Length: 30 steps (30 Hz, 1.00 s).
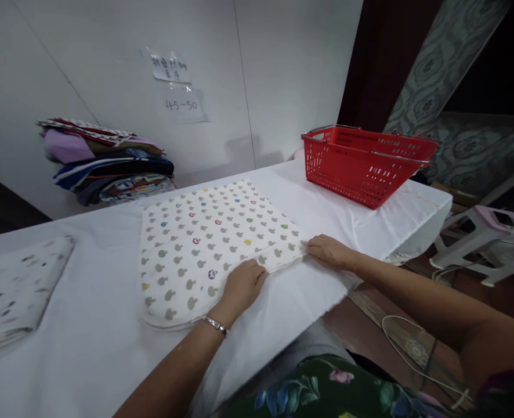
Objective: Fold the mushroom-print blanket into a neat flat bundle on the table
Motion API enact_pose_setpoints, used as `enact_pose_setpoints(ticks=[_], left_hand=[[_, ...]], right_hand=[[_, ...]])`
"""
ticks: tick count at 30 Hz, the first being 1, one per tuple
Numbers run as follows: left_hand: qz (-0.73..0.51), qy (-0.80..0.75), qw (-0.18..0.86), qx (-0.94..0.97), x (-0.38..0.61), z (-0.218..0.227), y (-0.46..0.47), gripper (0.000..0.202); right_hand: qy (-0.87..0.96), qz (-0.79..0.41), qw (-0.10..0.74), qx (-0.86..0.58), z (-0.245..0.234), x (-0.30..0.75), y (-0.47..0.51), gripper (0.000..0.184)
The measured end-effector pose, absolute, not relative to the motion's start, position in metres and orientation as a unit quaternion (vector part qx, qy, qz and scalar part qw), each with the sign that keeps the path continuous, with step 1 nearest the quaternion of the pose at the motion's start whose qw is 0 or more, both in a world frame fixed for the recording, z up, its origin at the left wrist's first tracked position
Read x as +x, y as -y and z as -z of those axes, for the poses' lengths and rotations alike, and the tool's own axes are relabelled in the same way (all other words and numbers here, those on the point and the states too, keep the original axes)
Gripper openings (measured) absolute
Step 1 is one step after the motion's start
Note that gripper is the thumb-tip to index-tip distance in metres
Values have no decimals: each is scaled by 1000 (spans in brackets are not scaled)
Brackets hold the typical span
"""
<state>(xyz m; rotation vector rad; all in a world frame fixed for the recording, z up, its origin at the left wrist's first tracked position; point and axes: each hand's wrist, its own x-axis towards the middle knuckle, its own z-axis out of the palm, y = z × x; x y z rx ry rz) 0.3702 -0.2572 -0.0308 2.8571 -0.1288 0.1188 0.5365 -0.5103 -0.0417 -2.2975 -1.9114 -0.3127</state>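
- Bare left hand (243,284), with a silver bracelet (216,326) on its wrist: it lies over the near edge of the cloth, fingers curled; its underside is hidden, so I cannot tell whether it pinches or only presses.
- Bare right hand (330,251): fingers close together at the cloth's right near corner, thumb hidden; pinch or press, I cannot tell.
- White layered fabric cloth with grey and coloured mushroom prints (222,232): flat mid-table, reaching towards the far edge. It should be light, soft, floppy and hard to damage; the near-edge corners seem the best hold. Its layer count is unclear.
- White folded fabric with dark prints (22,284): towards the left end of the white-draped table (96,302), cut off by the view.
- Red plastic basket (361,168): far right corner, contents hidden.
- Multicoloured clothing pile (113,162): by the far edge, its support hidden.
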Motion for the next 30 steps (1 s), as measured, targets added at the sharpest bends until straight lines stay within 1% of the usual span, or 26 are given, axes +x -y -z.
enact_pose_setpoints(ticks=[2, 6, 12, 16, 19, 22, 24, 25, 27, 30], left_hand=[[-45, 56, 102, 992, 371, 31, 260, 29], [-51, 88, 27, 994, 372, 33, 265, 18], [-69, 96, 21, 993, 372, 38, 266, 14], [-86, 99, 47, 990, 369, 40, 265, 11], [-95, 106, 66, 988, 367, 42, 264, 8], [-85, 106, 70, 988, 367, 42, 262, 9], [-80, 106, 62, 989, 368, 42, 262, 9], [-79, 106, 58, 989, 369, 42, 262, 9], [-81, 108, 55, 989, 369, 42, 262, 10], [-82, 113, 61, 988, 369, 42, 263, 10]], right_hand=[[632, 100, 69, -765, 41, 535, 511, 19], [625, 95, 74, -772, 42, 532, 512, 19], [617, 85, 85, -777, 44, 531, 515, 20], [611, 81, 144, -774, 47, 528, 519, 25], [577, 45, 214, -787, 48, 526, 520, 26], [503, 12, 319, -803, 45, 529, 518, 23], [396, 0, 369, -841, 41, 534, 516, 20], [330, -18, 374, -867, 38, 538, 515, 19], [218, -80, 349, -908, 34, 544, 513, 19], [156, -183, 306, -921, 30, 552, 509, 29]])
